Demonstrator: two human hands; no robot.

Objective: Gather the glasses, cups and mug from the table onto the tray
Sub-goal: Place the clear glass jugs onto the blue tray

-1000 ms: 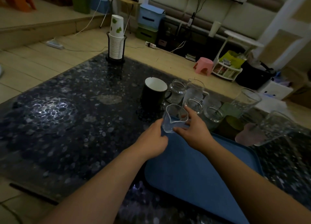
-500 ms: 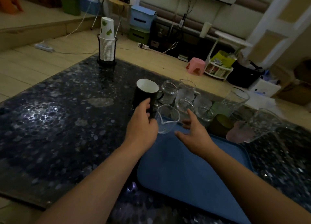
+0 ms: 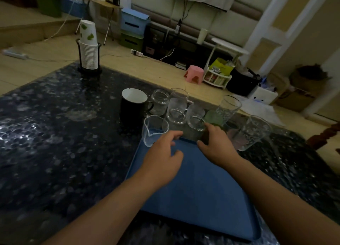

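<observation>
A blue tray (image 3: 193,193) lies on the dark pebble-patterned table (image 3: 55,134) in front of me. A small clear pitcher with a spout (image 3: 154,130) stands at the tray's far left corner. My left hand (image 3: 163,162) hovers over the tray just behind the pitcher, fingers loosely apart and holding nothing. My right hand (image 3: 216,146) wraps its fingers and thumb around the right side of a small clear glass (image 3: 196,126), which stands just beyond the tray's far edge. A black mug (image 3: 132,107), a jar glass (image 3: 159,102) and a handled glass (image 3: 179,101) stand behind.
More glassware clusters past the tray: a green cup (image 3: 214,118), a tall glass (image 3: 228,107), a large patterned glass (image 3: 253,132) and a pink cup (image 3: 233,137). A stack of paper cups (image 3: 89,48) stands in a holder at the table's far left corner.
Both hands have let go of the pitcher, which now stands at the tray's corner. My left hand drew back over the tray. My right hand moved forward onto the small glass.
</observation>
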